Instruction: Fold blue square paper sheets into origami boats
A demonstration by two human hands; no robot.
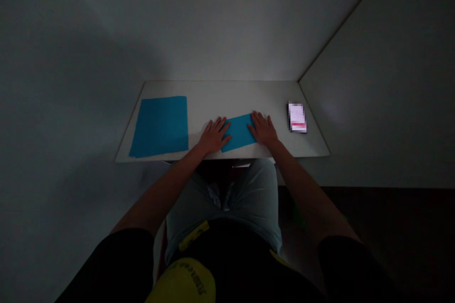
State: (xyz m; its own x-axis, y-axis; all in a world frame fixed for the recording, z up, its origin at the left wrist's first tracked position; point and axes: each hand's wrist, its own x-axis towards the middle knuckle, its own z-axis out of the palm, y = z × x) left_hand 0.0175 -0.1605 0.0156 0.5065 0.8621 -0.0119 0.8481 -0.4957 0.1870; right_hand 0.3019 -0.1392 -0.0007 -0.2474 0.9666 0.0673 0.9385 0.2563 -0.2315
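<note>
A small blue rectangle of paper (239,131), apparently folded, lies slightly slanted on the white table near its front edge. My left hand (213,137) rests flat over its left end, fingers spread. On the right end lies my right hand (263,129), palm down with the fingers apart. Both hands touch the paper, and its two ends are partly hidden under them. To the left of my left hand lies a larger blue sheet (161,125), flat and roughly square.
The narrow white table (220,97) meets a wall at the back. A phone (297,117) with a lit, pixelated screen lies near the right end. Walls stand to the left and right. My legs (254,189) are below the front edge.
</note>
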